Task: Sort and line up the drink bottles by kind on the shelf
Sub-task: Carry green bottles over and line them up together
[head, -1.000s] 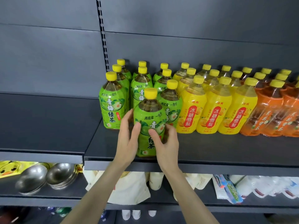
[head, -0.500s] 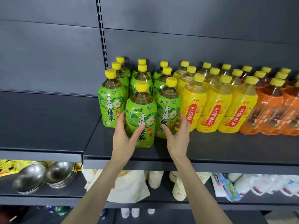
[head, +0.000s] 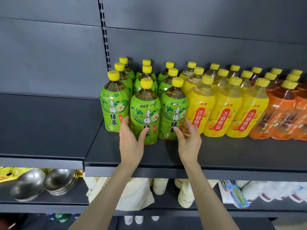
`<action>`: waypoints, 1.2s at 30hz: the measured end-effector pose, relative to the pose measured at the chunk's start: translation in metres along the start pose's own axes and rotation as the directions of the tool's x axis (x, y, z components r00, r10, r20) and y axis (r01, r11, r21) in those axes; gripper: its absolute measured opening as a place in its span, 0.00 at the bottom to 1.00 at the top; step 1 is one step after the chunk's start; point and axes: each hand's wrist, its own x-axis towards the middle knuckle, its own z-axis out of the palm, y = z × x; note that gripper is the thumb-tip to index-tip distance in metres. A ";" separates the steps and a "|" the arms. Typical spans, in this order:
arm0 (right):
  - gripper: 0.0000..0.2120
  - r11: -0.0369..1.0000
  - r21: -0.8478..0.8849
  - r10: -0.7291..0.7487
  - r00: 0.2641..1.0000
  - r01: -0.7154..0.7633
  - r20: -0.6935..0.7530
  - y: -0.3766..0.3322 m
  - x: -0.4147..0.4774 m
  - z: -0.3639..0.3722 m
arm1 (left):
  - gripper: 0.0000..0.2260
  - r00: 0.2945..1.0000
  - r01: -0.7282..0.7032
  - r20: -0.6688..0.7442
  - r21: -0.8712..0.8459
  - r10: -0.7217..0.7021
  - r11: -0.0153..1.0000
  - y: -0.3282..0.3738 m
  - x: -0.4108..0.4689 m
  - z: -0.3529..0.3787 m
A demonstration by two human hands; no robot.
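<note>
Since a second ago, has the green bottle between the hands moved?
Yes. The green bottle slid back from the shelf's front edge, nearly into line with its green neighbours.

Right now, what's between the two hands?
Head view: the middle green bottle, gripped by the left hand, and the right green bottle, touched by the right hand.

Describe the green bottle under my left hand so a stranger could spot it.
On the dark shelf, green bottles fill the left end of the row. Take the middle bottle of the front three, held by the left hand; it alone stands forward of its neighbours.
</note>
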 end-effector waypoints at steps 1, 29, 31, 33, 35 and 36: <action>0.27 1.000 -0.005 0.000 1.000 0.000 0.004 0.000 0.000 0.001 | 0.32 1.000 -0.003 -0.019 0.035 0.004 0.999 0.000 0.003 0.002; 0.25 0.865 -0.444 -0.276 0.961 0.233 -0.033 0.004 0.017 0.021 | 0.30 0.988 -0.073 -0.107 0.327 0.114 0.942 -0.010 0.034 0.021; 0.26 0.875 -0.431 -0.249 0.968 0.222 -0.008 0.003 0.015 0.020 | 0.30 0.989 -0.063 -0.102 0.362 0.106 0.930 -0.007 0.033 0.019; 0.27 0.885 -0.420 -0.214 0.977 0.200 0.014 0.003 0.012 0.019 | 0.31 0.991 -0.057 -0.087 0.394 0.098 0.917 -0.005 0.030 0.017; 0.28 0.886 -0.423 -0.195 0.980 0.188 0.027 0.002 0.010 0.017 | 0.30 0.993 -0.060 -0.068 0.402 0.095 0.914 -0.002 0.029 0.014; 0.29 0.886 -0.426 -0.182 0.983 0.180 0.036 0.000 0.009 0.016 | 0.29 0.993 -0.064 -0.063 0.400 0.097 0.914 -0.002 0.028 0.011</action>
